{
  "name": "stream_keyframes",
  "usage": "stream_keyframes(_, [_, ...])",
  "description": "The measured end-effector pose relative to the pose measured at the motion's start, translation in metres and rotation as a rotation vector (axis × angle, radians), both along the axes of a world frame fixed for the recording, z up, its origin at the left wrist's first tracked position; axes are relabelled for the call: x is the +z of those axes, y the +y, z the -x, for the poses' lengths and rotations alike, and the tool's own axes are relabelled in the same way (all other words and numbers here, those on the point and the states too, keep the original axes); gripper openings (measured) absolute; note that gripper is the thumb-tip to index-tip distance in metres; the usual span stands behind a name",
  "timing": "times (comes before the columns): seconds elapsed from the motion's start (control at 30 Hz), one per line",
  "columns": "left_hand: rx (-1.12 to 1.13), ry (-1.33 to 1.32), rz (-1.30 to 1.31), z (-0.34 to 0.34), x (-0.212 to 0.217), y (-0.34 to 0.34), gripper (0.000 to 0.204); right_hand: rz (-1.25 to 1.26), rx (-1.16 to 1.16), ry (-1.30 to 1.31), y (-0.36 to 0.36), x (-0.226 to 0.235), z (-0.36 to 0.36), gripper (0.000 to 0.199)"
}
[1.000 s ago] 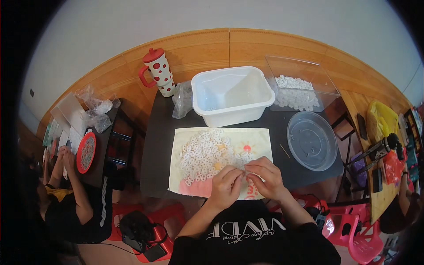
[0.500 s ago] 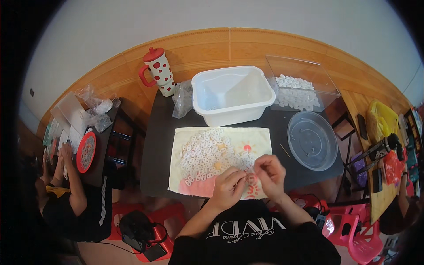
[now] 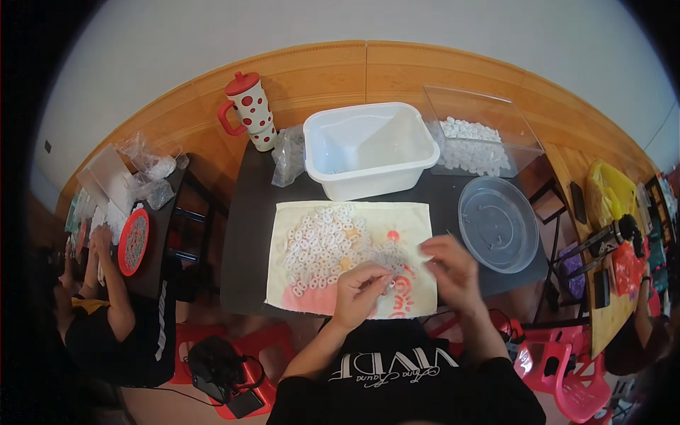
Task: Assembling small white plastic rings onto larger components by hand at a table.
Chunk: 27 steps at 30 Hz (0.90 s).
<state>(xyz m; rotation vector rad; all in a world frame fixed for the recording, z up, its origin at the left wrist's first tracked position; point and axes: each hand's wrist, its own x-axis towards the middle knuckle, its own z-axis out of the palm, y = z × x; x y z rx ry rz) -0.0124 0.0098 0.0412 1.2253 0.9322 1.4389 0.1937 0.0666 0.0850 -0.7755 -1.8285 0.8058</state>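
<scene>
A pale yellow towel [image 3: 283,219] with pink and orange prints lies on the dark table, covered on its left half by many small white oval pieces [image 3: 319,244] with holes. Smaller whitish pieces [image 3: 386,253] are gathered right of that pile. Over the towel's lower middle, my left hand [image 3: 360,294] is closed in a pinch; a tiny object shows at its fingertips, too small to name. My right hand [image 3: 455,275] is raised by the towel's right edge, its fingers bent and smeared by motion. Whether it holds anything is hidden.
A white tub [image 3: 372,185] stands behind the towel, with a spotted tumbler [image 3: 253,113] and plastic bag [image 3: 289,157] to its left. A clear box [image 3: 489,152] of white pieces and a round clear lid [image 3: 499,227] are at right. Co-workers sit at both sides.
My right hand has moved right and away from my left hand, toward the round lid. My left hand keeps its pinch and has shifted slightly left. The view has shifted a little.
</scene>
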Motion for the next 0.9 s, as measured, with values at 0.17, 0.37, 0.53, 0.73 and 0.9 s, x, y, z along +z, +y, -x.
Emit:
stream_keyframes(0.17, [-0.012,0.011,-0.023,0.002,0.0,0.0,0.008,0.013,0.204,0.061,-0.006,-0.017,0.03,0.023])
stream_keyframes(0.37, [-0.025,-0.036,0.075,0.002,-0.002,-0.003,0.012,0.025,0.171,0.139,-0.004,-0.018,0.036,0.016])
stream_keyframes(0.53, [-0.02,0.016,-0.017,0.005,-0.003,0.0,0.022,0.354,0.211,0.306,-0.008,-0.031,0.032,0.013])
stream_keyframes(0.73, [-0.063,-0.082,0.114,0.005,-0.012,-0.003,0.03,0.494,0.248,0.344,-0.009,-0.036,0.034,0.017])
stream_keyframes(0.9, [-0.069,-0.103,0.11,0.005,-0.007,-0.002,0.029,0.52,0.252,0.314,-0.006,-0.033,0.032,0.017])
